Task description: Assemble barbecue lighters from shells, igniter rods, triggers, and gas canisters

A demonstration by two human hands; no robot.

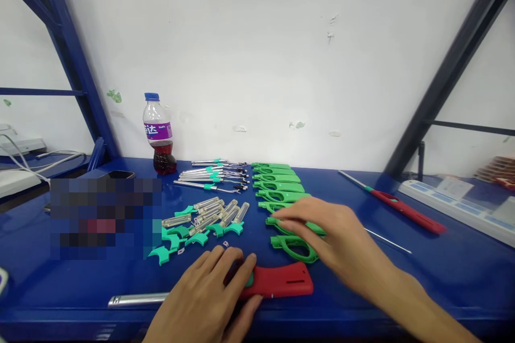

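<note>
At the front edge of the table, my left hand [205,292] is closed round a long-nosed lighter [287,281] with a red handle and a silver tube lying to the left. My right hand [338,233] reaches over a column of green lighter handle shells [279,186]. Its thumb and forefinger pinch the end of one green handle shell [271,221], which still lies in the column; the hand covers part of it. Just in front lies another green shell [295,246]. Left of the column are clear fuel tanks [209,220] and teal triggers [199,238].
Silver lighter tubes with wires [209,176] lie behind the tanks. A bottle of dark drink [163,142] stands by the wall. At right are a second red lighter [406,211], a thin metal rod [388,240] and a white power strip [454,209]. The left side is partly pixelated.
</note>
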